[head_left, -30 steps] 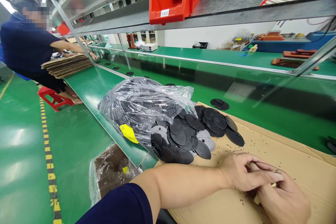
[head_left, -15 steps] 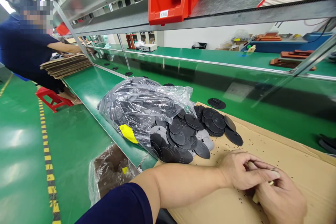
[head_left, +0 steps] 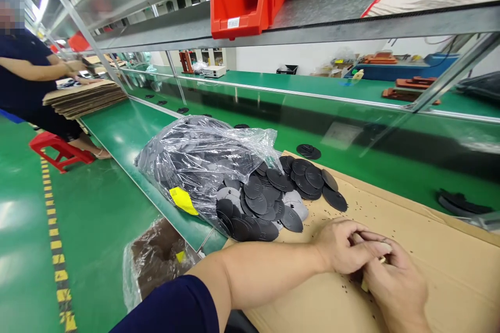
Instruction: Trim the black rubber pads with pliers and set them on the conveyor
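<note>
My left hand (head_left: 342, 247) and my right hand (head_left: 396, 278) are closed against each other over the cardboard sheet (head_left: 441, 260). Between their fingers, small pale yellow bits (head_left: 365, 284) of something peek out; the rest is covered by the fingers, so I cannot tell what it is. Left of my hands lies a loose heap of thin black oval discs (head_left: 255, 203), a few with grey faces up. They spill from a clear plastic bag (head_left: 203, 140) full of more discs, with a yellow label (head_left: 183, 201) on its side. Tiny dark specks dot the cardboard around my hands.
A red bin (head_left: 242, 5) stands on the metal shelf overhead. Beyond the cardboard, more black discs (head_left: 308, 151) lie on the green bench. An open box lined with plastic (head_left: 156, 250) is below the bench edge. At far left, a person (head_left: 27, 73) works by stacked cardboard (head_left: 84, 96).
The whole view has shifted slightly, so most things appear further left. My hands keep the same closed pose together. The person at far left has drawn their arms back.
</note>
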Action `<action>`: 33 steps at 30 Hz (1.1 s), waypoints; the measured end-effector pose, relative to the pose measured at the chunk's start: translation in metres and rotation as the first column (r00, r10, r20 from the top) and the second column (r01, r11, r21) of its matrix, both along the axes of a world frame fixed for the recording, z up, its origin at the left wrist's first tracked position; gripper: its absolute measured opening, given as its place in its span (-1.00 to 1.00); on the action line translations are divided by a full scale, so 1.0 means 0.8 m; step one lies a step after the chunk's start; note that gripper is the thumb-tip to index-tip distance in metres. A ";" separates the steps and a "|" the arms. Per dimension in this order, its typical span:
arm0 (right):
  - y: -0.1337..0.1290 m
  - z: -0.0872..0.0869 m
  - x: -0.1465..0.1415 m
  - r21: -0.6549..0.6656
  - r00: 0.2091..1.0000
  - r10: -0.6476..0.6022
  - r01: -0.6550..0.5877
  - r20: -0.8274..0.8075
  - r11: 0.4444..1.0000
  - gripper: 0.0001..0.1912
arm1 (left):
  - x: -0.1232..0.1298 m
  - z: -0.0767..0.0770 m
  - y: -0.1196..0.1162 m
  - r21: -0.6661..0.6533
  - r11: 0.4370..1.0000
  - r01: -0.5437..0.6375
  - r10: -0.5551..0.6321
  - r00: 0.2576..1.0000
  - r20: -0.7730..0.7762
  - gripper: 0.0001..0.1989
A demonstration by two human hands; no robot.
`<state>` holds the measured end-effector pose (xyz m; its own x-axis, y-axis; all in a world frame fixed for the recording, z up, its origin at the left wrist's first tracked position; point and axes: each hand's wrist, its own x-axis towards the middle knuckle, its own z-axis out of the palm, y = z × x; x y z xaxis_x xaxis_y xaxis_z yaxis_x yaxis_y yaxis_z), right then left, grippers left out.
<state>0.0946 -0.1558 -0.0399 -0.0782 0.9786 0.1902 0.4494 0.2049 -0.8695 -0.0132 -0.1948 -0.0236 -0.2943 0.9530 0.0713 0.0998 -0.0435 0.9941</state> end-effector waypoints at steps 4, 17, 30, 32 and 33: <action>0.000 -0.008 0.002 -0.015 0.997 0.079 -0.079 -0.017 0.997 -0.71 | -0.001 0.000 0.001 0.013 1.000 -0.010 0.011 0.999 -0.034 -0.75; -0.015 -0.007 -0.001 0.135 0.982 0.174 -0.164 -0.068 0.977 -0.88 | -0.002 -0.014 -0.005 0.071 0.995 0.072 -0.070 0.997 -0.027 -0.72; -0.019 0.001 0.000 0.125 0.980 0.186 -0.176 -0.072 0.976 -0.90 | -0.002 -0.010 -0.008 0.058 0.997 0.059 -0.055 0.996 -0.072 -0.72; -0.019 0.001 0.000 0.125 0.980 0.184 -0.174 -0.074 0.977 -0.89 | -0.002 -0.010 -0.008 0.056 0.997 0.061 -0.057 0.996 -0.072 -0.71; -0.019 0.001 0.000 0.125 0.981 0.182 -0.172 -0.074 0.977 -0.89 | -0.002 -0.011 -0.008 0.055 0.997 0.063 -0.059 0.996 -0.069 -0.70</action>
<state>0.0943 -0.1712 -0.0393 -0.2268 0.9212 0.3163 0.3231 0.3775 -0.8678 -0.0150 -0.2014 -0.0326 -0.2286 0.9628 0.1439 0.1617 -0.1082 0.9809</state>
